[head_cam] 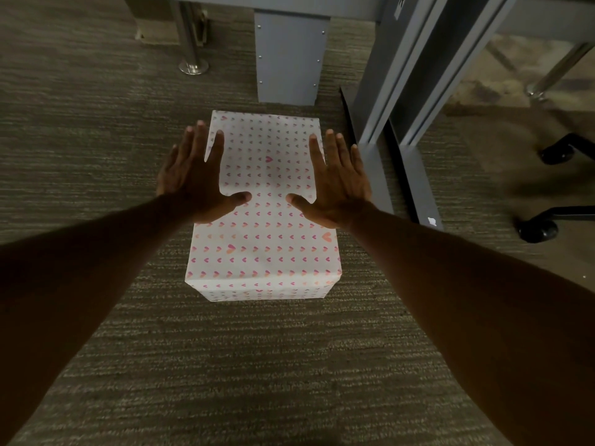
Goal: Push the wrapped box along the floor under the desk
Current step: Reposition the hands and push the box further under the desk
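Observation:
A box wrapped in white paper with small pink hearts (264, 220) lies on the grey carpet in the middle of the view, its far end close to the desk's grey leg column (289, 56). My left hand (193, 178) is spread flat over the box's left top edge, fingers apart and pointing away from me. My right hand (338, 181) is spread the same way over the right top edge. Both thumbs point inward over the top. Neither hand grips anything; I cannot tell whether the palms touch the paper.
A grey desk frame panel (405, 101) stands upright just right of the box. A chrome leg with a round foot (193, 64) stands at the back left. Black chair castors (541, 230) sit at the far right. Carpet stretches left of the box and toward me.

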{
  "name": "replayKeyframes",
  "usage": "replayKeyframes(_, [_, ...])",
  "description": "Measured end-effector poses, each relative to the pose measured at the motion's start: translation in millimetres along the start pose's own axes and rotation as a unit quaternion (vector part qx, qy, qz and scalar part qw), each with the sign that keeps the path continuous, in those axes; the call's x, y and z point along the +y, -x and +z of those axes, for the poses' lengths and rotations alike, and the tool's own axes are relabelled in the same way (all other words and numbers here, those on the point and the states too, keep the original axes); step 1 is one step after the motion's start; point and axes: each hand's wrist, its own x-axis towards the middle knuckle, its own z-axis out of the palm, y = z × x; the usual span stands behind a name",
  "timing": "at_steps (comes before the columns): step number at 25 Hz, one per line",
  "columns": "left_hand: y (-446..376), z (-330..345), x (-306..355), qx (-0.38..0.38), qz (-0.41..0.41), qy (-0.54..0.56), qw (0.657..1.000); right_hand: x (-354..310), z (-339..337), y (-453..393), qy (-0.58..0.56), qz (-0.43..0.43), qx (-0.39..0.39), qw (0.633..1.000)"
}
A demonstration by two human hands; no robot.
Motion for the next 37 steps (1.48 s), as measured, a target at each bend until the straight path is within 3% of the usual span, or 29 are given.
replayKeyframes(17, [4, 0, 13, 0.000, -0.026, 0.019, 0.999, -2, 2, -3, -0.022, -0.001, -0.004, 1.000])
replayKeyframes(21, [10, 12, 5, -0.044, -0.083, 0.071, 0.993, -5, 8, -1, -0.096, 0.028, -0.033, 0.994])
replayKeyframes(26, [19, 26, 0, -0.109, -0.194, 0.194, 0.955, -2, 25, 3, -0.211, 0.088, -0.015, 0.973])
replayKeyframes(32, [9, 29, -3, -0.061, -0.318, 0.324, 0.889, 10, 38, -6, -0.295, 0.189, -0.023, 0.936])
replayKeyframes(37, [7, 29, -9, -0.072, -0.369, 0.405, 0.833, 21, 50, -13, -0.417, 0.254, -0.024, 0.872])
